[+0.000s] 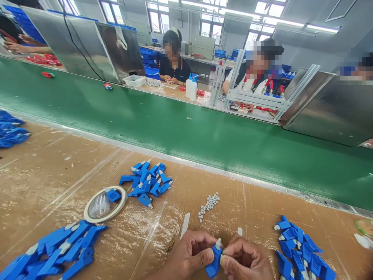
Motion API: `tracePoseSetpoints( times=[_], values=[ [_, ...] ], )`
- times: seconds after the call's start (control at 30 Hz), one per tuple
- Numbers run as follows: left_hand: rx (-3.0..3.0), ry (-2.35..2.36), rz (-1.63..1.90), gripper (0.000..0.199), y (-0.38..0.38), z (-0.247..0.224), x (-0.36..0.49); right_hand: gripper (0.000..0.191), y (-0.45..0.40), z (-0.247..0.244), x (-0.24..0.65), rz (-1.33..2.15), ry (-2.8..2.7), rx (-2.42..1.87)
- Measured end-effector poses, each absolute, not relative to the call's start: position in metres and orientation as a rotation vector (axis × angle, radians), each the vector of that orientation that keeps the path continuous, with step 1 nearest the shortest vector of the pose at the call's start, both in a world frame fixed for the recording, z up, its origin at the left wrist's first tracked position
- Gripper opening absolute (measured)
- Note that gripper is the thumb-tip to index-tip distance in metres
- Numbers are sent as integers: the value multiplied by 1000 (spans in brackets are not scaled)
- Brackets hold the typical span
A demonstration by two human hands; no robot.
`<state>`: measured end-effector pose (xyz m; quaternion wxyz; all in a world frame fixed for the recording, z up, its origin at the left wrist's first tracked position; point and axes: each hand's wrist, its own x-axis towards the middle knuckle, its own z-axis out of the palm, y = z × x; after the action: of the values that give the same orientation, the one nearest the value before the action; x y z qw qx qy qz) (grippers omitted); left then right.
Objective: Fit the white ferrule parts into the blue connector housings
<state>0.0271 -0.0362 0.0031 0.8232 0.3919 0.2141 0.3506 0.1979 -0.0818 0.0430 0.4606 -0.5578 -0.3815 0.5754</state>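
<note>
At the bottom centre, my left hand [198,251] pinches a blue plastic part [214,263] with a light grey tip pointing up. My right hand [244,256] closes its fingertips on the right side of the same part. Just beyond the hands lies a small heap of light grey pieces [208,206]. A pile of blue parts with grey tips [151,179] sits further back to the left. Another pile of blue parts [301,247] is to the right of my right hand, and a larger pile [55,249] fills the lower left.
A tape roll [124,200] lies on the brown tabletop [186,194]. Beyond it runs a green conveyor belt [163,120] carrying a few small red parts. Across the belt, people work near metal panels [84,46], white bottles [190,88] and a metal frame fixture [256,99].
</note>
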Motion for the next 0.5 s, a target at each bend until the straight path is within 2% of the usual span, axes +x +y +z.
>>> tracePoseSetpoints(
  times=[0.2,0.5],
  values=[
    [797,443,713,43,-39,5,25,30,-79,15,202,1495,-876,-1135],
    [862,476,750,45,-37,19,22,33,-77,10,202,1623,-799,-1141]
  ],
)
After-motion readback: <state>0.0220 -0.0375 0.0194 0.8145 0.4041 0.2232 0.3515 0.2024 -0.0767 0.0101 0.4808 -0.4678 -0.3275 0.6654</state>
